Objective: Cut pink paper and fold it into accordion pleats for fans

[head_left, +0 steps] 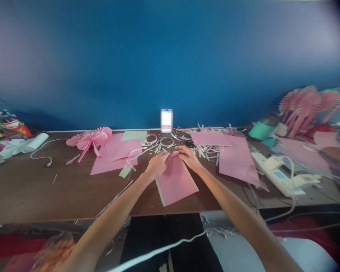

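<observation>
A pink paper sheet [177, 181] with pale green strips along its side edges lies on the brown table in front of me. At its far edge my left hand [158, 164] is closed, fingers gripping the paper. Opposite it, my right hand [188, 156] has its fingers bent over the same far edge, pinching it near the other corner. The far edge looks folded or lifted under the fingertips, which partly hide it. Just beyond the hands lie two rolls of tape [166, 142] among thin white paper strips.
Pink sheets lie left [121, 151] and right [238, 158]. Pleated pink paper fans [93, 139] rest at left; more fans [306, 104] stand at far right by a green container [262, 128]. A white power strip [274, 175] with cables is at right. A phone [166, 121] leans on the blue wall.
</observation>
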A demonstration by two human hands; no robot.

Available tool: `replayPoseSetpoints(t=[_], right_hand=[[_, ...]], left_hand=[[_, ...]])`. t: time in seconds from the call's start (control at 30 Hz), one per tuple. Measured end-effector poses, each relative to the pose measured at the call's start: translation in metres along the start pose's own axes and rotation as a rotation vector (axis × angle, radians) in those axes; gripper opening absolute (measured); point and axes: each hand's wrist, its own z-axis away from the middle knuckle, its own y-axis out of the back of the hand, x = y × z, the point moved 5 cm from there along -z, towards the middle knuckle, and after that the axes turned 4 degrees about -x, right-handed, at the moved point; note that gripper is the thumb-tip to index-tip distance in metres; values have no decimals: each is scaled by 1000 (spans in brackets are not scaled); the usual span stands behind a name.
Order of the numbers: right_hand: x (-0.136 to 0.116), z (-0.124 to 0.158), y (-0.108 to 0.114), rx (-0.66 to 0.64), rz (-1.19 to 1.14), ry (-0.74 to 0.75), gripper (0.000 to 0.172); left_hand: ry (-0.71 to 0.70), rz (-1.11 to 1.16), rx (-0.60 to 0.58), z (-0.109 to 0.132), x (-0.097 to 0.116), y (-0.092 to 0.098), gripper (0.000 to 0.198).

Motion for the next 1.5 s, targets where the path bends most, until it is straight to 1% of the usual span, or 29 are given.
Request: replayPoseSetpoints(t=[0.1, 0.17, 0.3, 0.43, 0.67, 0.83, 0.97, 1.13, 1.27, 1.37, 1.5], right_hand=[[-1, 0, 1, 29, 37, 22, 24], [-2, -2, 2, 49, 61, 51, 21], [0, -4, -1, 51, 63, 83, 21], [-1, -3, -3, 68, 94, 98, 20], [-4, -2, -5, 51, 118, 125, 19], [2, -3, -8, -37, 107, 102, 20], [5, -3, -8, -27, 100, 76, 19], [2, -2, -9, -29, 81, 74, 20], [2, -1, -12, -72, 93, 68, 22], [2, -2, -12, -95, 129, 68, 22], [2, -3, -6, -77, 174, 77, 21]], left_hand=[[-19, -35, 8, -1, -2, 0, 28], [-24, -59, 5, 0, -2, 1, 28], [-22, -57, 24, 0, 1, 3, 33], [12, -40, 38, -1, 2, 3, 39], [-14, 20, 81, -2, 1, 1, 27], [-27, 5, 101, -3, -1, -1, 23], [-56, 6, 108, -3, -1, 0, 22], [-53, 6, 86, -2, 2, 3, 22], [-49, -16, 47, -3, 4, 3, 25], [-54, -99, 9, -3, 4, 2, 24], [-63, -212, -42, -2, 2, 3, 22]])
